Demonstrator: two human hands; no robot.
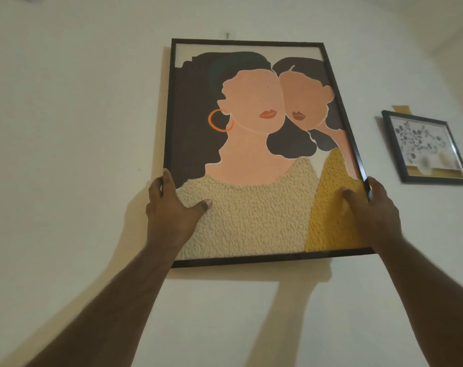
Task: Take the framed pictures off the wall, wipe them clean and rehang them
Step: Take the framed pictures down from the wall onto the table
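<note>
Hands, left [169,207] and right [376,207], grip large framed picture [251,154] against white wall [66,154], beside small framed picture [426,149].

1. The large framed picture [251,144] is against the wall [66,154], tilted.
2. The left hand [169,207] holds its left edge and the right hand [370,210] its right edge, both low down.
3. A nail [42,35] sits up and left of it.
4. A small framed picture [426,149] hangs to the right, well apart.
</note>
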